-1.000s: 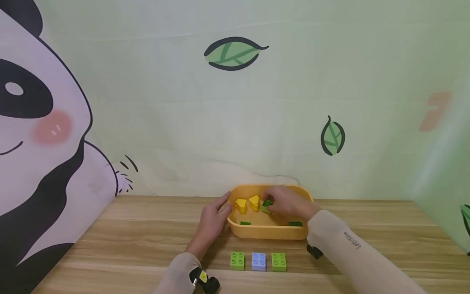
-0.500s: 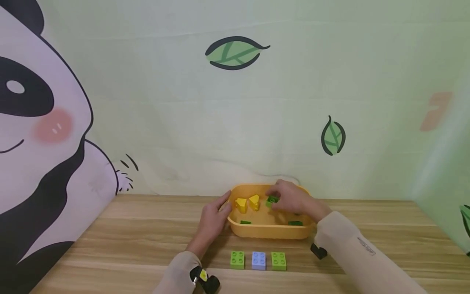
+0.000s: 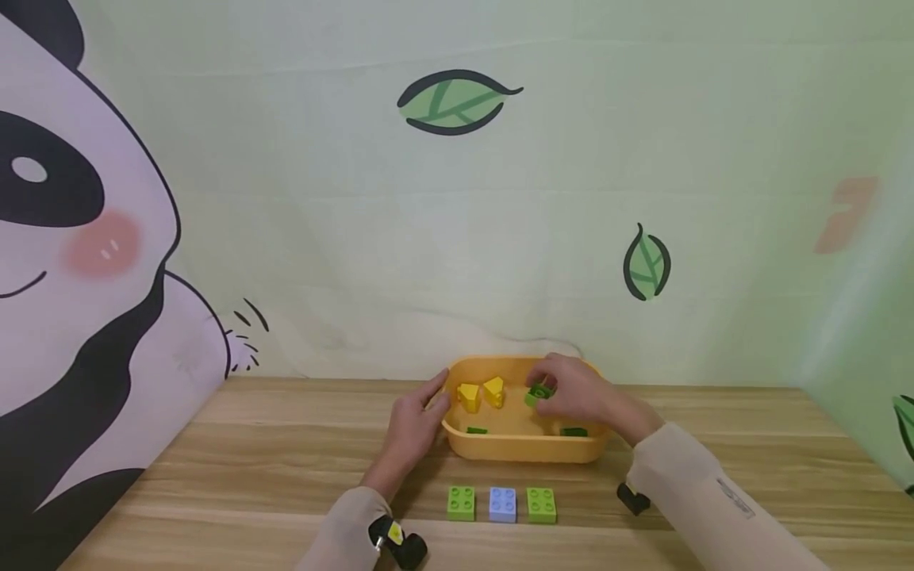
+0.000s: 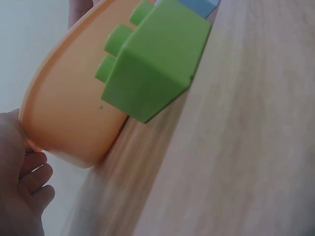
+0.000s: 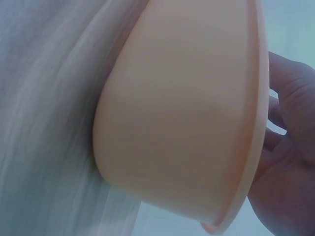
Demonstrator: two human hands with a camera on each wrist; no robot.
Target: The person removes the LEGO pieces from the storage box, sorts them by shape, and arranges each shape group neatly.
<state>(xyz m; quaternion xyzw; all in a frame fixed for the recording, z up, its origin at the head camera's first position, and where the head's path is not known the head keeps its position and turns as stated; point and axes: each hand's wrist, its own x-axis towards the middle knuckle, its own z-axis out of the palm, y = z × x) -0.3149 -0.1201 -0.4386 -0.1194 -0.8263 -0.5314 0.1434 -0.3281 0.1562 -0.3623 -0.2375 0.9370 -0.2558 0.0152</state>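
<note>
In the head view a yellow-orange plastic basin (image 3: 524, 450) stands at the back of the wooden table. My left hand (image 3: 414, 428) holds its left end by the rim; the left wrist view shows the fingers (image 4: 37, 179) curled outside the wall. Inside the basin, my right hand (image 3: 574, 388) pinches a green toy block (image 3: 539, 394) with thumb and fingers. In the right wrist view the basin wall (image 5: 177, 113) hides that block. Two yellow blocks (image 3: 469, 398) sit left of it, and green pieces (image 3: 574, 432) show partly behind the front wall.
In front of the basin, a row holds a green building block (image 3: 461, 504), a blue one (image 3: 503, 505) and another green one (image 3: 541, 505), spaced apart with studs up. A printed wall sheet (image 3: 321, 198) rises right behind the table.
My right hand has moved to the right inside the basin, carrying the green block along and turning it. My left hand has stayed at the basin's left end.
</note>
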